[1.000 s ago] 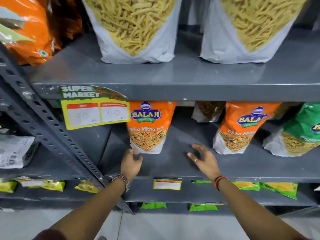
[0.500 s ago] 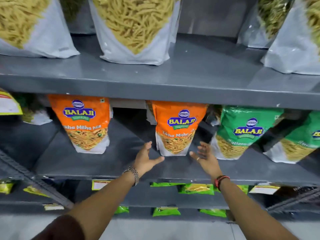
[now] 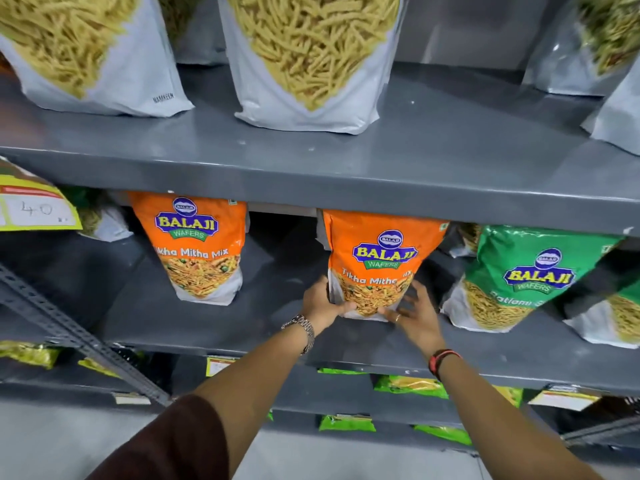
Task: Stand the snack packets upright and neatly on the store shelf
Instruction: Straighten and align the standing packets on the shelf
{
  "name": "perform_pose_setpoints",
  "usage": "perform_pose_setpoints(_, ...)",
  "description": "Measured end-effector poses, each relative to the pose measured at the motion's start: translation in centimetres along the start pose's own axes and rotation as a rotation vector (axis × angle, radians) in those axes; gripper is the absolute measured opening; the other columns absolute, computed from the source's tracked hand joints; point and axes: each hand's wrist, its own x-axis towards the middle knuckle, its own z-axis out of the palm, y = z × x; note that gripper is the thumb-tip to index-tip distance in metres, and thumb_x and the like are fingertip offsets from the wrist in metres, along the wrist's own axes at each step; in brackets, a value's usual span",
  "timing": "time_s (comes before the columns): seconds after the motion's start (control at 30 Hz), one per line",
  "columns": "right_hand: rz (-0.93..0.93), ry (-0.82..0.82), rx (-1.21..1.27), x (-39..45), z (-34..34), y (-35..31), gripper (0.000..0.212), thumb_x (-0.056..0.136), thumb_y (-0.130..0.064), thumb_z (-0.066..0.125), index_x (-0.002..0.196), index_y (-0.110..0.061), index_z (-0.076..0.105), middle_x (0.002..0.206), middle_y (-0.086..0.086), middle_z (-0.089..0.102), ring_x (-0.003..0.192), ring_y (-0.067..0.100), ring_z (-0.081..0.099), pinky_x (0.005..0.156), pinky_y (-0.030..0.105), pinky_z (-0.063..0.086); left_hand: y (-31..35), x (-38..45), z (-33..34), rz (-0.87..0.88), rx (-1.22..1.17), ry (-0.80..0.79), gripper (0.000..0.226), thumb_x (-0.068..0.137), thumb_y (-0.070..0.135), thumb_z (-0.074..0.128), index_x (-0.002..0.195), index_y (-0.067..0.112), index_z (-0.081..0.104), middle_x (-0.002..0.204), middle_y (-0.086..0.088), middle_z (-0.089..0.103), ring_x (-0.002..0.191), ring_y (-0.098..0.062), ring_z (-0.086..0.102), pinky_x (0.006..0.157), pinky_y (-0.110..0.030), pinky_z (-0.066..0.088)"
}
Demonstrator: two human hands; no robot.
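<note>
An orange Balaji Tikha Mitha Mix packet [image 3: 381, 251] stands upright in the middle of the grey middle shelf [image 3: 207, 327]. My left hand [image 3: 320, 303] grips its lower left edge. My right hand [image 3: 412, 313] presses its lower right corner, fingers spread. A second orange packet [image 3: 197, 244] stands upright to the left, apart from both hands. A green Balaji packet [image 3: 519, 275] leans just right of the held one, and another green packet [image 3: 620, 313] sits at the far right edge.
Large white packets of yellow sticks [image 3: 304, 57] stand on the upper shelf [image 3: 346, 181]. A yellow price tag [image 3: 34, 209] hangs at the left. Small green packets [image 3: 408, 386] lie on lower shelves. A slanted metal brace [image 3: 76, 334] crosses the lower left.
The view shifted right along the shelf. Both hands reached forward from open, empty poses and now hold the bottom of the middle orange packet.
</note>
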Motion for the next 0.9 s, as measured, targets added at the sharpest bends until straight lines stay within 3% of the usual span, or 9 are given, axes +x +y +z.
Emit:
perform_pose_setpoints(0.13,-0.031,0.040,-0.023,-0.2,1.7,-0.3,0.080,0.068,-0.007,0.080,0.133,-0.014,0.034,0.116,0.004,0.053,0.106,0.019,0.053,0.086,0.036,0.051,-0.4,0.5,-1.7,0.013,0.013,0.006,0.063,0.068,0.021,0.080,0.124,0.009,0.052,0.130,-0.010,0.062,0.119,-0.026,0.059,0.098,-0.040,0.049)
perform_pose_setpoints(0.27,-0.025,0.068,0.002,-0.5,3.5,-0.3,0.080,0.065,-0.013,0.083,0.130,-0.017,0.037,0.116,0.002,0.053,0.102,0.017,0.054,0.077,0.026,0.050,-1.1,0.7,-3.2,0.030,0.024,0.009,0.063,0.070,0.020,0.078,0.125,0.010,0.050,0.131,-0.011,0.061,0.120,-0.028,0.058,0.100,-0.043,0.048)
perform_pose_setpoints(0.47,-0.012,0.048,-0.028,-0.3,4.7,-0.6,0.081,0.065,-0.018,0.082,0.132,-0.015,0.036,0.115,0.000,0.051,0.105,0.016,0.051,0.092,0.039,0.050,-1.5,0.6,-4.3,0.032,0.050,0.028,0.063,0.071,0.024,0.077,0.126,0.009,0.048,0.132,-0.012,0.059,0.121,-0.028,0.057,0.099,-0.041,0.049)
perform_pose_setpoints(0.67,0.043,-0.051,0.021,-0.3,3.4,0.0,0.081,0.070,-0.009,0.078,0.136,-0.011,0.031,0.117,0.000,0.048,0.104,0.020,0.054,0.083,0.029,0.051,-1.8,-0.1,-4.6,-0.019,0.075,0.059,0.066,0.069,0.022,0.079,0.126,0.009,0.047,0.132,-0.010,0.060,0.118,-0.028,0.059,0.097,-0.037,0.049)
perform_pose_setpoints(0.77,0.003,0.027,-0.034,-1.0,0.8,1.4,0.065,0.072,-0.013,0.076,0.127,-0.011,0.041,0.109,0.005,0.058,0.096,0.021,0.059,0.084,0.031,0.049,-2.5,-1.3,-4.4,-0.063,0.074,0.104,0.069,0.070,0.020,0.078,0.129,0.007,0.046,0.130,-0.011,0.059,0.115,-0.026,0.059,0.093,-0.033,0.050)
perform_pose_setpoints(0.83,-0.039,0.085,-0.090,-1.6,-1.7,2.5,0.047,0.074,-0.018,0.075,0.113,-0.017,0.049,0.099,0.005,0.064,0.088,0.019,0.061,0.079,0.025,0.047,-3.4,-2.3,-3.5,-0.077,0.131,0.113,0.064,0.072,0.022,0.076,0.127,0.006,0.048,0.124,-0.012,0.062,0.110,-0.025,0.061,0.088,-0.029,0.049)
perform_pose_setpoints(0.9,-0.055,0.121,-0.081,-2.1,-4.5,3.5,0.038,0.075,-0.018,0.074,0.106,-0.019,0.052,0.090,0.003,0.065,0.087,0.021,0.063,0.080,0.028,0.049,-4.0,-3.4,-2.1,-0.087,0.156,0.098,0.056,0.073,0.022,0.075,0.122,0.007,0.053,0.116,-0.011,0.065,0.100,-0.020,0.062,0.081,-0.024,0.047)
